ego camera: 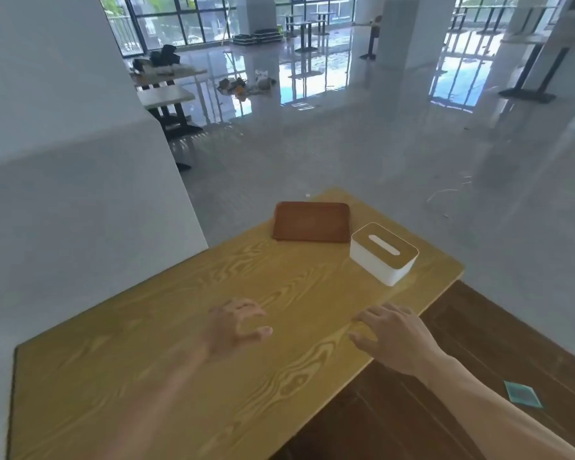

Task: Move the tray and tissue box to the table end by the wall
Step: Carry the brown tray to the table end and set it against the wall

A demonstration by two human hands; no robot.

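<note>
Head view: tray [311, 222] lies flat at the bench [180, 327] far end, long axis across it, near the far edge. Tissue box [383, 253] just beside it by the right edge, slot running diagonally. Bare bench between them and the hands. Left hand [234, 325] and right hand [397, 336] hover, fingers spread, empty.

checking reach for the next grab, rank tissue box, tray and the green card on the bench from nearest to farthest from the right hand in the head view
From the right hand, empty over the table's right edge:
1. tissue box, just ahead near the same edge.
2. green card, behind and to the right, down on the bench.
3. tray, ahead and left, at the table's far end.
</note>
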